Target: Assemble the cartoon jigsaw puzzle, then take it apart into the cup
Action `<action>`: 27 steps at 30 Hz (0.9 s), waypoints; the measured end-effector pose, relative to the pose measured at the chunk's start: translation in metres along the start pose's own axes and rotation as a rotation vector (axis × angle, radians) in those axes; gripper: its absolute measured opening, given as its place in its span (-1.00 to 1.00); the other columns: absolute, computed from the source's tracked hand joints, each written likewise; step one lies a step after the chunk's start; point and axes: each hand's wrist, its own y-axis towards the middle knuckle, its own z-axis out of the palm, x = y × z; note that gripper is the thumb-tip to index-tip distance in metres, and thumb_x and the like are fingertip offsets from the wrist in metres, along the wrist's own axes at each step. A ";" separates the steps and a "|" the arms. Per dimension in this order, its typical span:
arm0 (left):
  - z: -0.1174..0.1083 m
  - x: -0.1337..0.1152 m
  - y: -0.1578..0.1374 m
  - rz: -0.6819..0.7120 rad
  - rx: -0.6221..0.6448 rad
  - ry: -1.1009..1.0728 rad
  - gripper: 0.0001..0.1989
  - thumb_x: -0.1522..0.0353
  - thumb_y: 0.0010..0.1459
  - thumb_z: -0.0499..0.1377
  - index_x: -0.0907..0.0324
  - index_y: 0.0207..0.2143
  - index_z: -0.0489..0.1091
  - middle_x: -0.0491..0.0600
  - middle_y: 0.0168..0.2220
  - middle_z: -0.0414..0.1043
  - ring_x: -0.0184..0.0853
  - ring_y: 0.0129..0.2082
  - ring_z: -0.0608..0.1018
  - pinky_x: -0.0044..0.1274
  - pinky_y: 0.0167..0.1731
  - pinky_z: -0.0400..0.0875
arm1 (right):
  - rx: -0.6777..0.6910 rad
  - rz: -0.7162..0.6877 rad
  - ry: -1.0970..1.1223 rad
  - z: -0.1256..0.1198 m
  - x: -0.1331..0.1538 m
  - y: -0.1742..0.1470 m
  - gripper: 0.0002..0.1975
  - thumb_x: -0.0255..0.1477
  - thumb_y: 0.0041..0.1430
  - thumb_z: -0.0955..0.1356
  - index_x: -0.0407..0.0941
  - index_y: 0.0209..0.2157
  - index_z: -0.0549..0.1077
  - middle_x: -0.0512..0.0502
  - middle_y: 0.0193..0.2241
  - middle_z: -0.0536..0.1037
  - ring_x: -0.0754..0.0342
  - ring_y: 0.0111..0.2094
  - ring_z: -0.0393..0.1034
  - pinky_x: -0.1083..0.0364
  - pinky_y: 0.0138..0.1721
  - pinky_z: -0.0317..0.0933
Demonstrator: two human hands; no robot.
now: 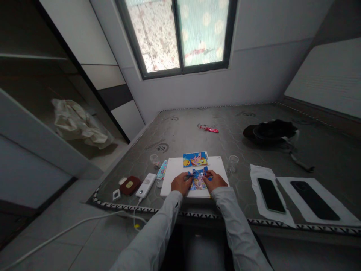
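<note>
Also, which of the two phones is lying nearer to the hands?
The left phone, the one with a pale edge. It lies closer to the right hand; the other phone, dark all over, lies farther right.

A blue cartoon puzzle (199, 183) lay on the white board (173, 172) near its front edge. The puzzle's far side was ragged.
</note>
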 end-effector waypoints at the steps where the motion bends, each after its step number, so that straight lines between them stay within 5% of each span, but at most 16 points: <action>1: -0.001 0.000 0.000 0.006 0.002 -0.002 -0.65 0.20 0.28 0.15 0.16 0.05 0.38 0.08 0.07 0.41 -0.22 -0.01 0.50 -0.25 -0.01 0.45 | -0.002 -0.014 -0.001 0.000 0.001 -0.001 -0.68 -0.25 0.11 0.40 0.05 -0.06 0.49 0.04 -0.21 0.63 0.04 -0.12 0.46 0.10 -0.19 0.22; 8: -0.004 -0.003 -0.002 0.012 0.008 -0.013 -0.65 0.20 0.29 0.14 0.17 0.05 0.38 0.08 0.06 0.41 -0.22 -0.02 0.50 -0.26 -0.02 0.46 | -0.003 -0.068 -0.013 -0.003 0.007 -0.004 -0.84 -0.33 0.18 0.36 0.05 -0.21 0.57 0.03 -0.24 0.61 0.06 -0.15 0.41 0.10 -0.14 0.18; 18: -0.010 -0.008 -0.005 -0.026 0.002 -0.015 -0.64 0.15 0.30 0.11 0.16 0.02 0.40 0.05 -0.06 0.47 -0.27 -0.12 0.54 -0.30 -0.08 0.47 | -0.041 0.054 -0.007 -0.003 0.007 -0.005 -0.74 -0.15 0.26 0.26 0.04 -0.18 0.48 0.00 -0.20 0.60 0.04 -0.15 0.44 0.09 -0.25 0.17; 27: -0.011 -0.009 -0.007 -0.025 -0.006 -0.024 -0.66 0.14 0.30 0.11 0.16 -0.02 0.42 0.03 -0.10 0.49 -0.28 -0.14 0.54 -0.31 -0.08 0.47 | -0.044 0.046 -0.038 -0.004 0.010 -0.005 -0.72 -0.23 0.27 0.24 0.07 -0.07 0.47 0.01 -0.18 0.60 0.03 -0.11 0.43 0.09 -0.30 0.14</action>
